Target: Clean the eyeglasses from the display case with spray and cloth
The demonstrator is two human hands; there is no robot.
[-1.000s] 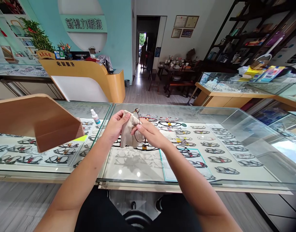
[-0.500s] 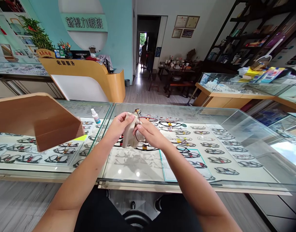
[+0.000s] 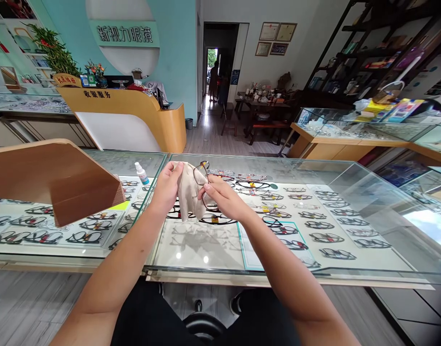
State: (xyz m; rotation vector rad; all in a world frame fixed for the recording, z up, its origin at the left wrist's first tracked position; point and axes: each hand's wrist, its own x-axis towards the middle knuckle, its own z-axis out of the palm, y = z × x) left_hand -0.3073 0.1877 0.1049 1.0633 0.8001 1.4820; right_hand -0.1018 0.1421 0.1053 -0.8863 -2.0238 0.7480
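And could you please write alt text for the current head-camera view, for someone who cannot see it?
A person's left hand holds a pale cloth beside glasses gripped in the right hand, above a glass display case of eyeglass frames. A white bottle stands to the left; a curved yellow counter is behind.

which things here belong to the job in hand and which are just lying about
In hand:
cloth, in the left hand
glasses, in the right hand

Lying about:
bottle, untouched, though possibly related
brown board
frames in the case
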